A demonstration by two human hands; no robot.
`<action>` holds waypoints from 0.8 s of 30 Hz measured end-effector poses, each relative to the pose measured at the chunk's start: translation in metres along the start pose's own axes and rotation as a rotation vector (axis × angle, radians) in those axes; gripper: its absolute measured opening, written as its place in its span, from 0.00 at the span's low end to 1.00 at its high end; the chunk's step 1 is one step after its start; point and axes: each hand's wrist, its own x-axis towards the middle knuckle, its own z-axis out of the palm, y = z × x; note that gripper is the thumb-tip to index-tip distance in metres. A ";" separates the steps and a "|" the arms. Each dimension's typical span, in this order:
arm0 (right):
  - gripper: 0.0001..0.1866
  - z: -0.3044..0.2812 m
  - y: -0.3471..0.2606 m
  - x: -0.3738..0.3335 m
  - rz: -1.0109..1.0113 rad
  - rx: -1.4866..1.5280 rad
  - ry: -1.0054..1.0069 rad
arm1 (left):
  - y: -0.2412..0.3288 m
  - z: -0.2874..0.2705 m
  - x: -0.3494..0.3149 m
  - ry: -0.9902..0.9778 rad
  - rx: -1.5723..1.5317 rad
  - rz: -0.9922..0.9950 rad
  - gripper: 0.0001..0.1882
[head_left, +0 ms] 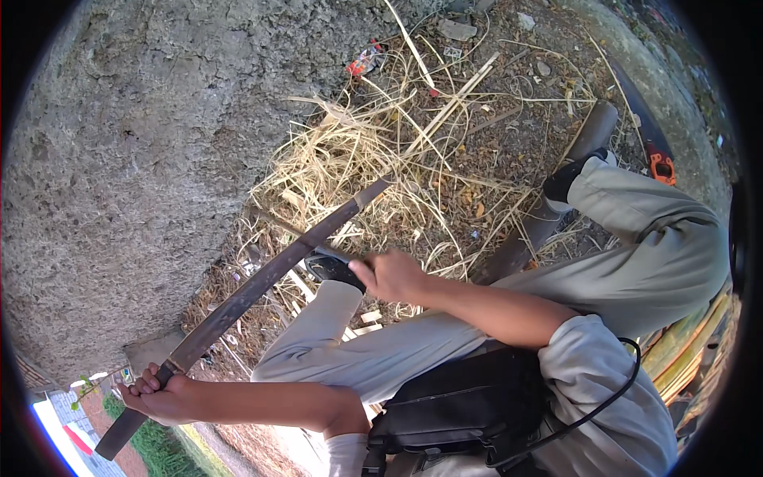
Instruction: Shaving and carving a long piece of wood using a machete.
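My left hand [155, 391] is closed around the dark handle of a long machete [270, 274] at the lower left. Its worn blade runs up and to the right, and its tip ends over a heap of dry straw [373, 143]. My right hand [393, 274] is near the middle of the view, just right of the blade. It pinches the end of a thin stick [290, 230] that crosses under the blade. I cannot tell whether stick and blade touch. Just below the blade are my bent knee in pale trousers and a black shoe [332, 266].
A rough grey concrete surface [119, 159] fills the left. My other leg stretches right, its black shoe [563, 181] against a dark pole [584, 139]. An orange-handled tool [661, 168] lies far right, yellowish split strips [683, 342] at the right edge, a black bag [469, 405] on my lap, red litter [364, 60] above.
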 end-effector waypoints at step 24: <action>0.35 -0.039 0.004 0.025 0.161 0.029 -0.032 | 0.031 0.036 -0.061 -0.129 -0.034 0.108 0.19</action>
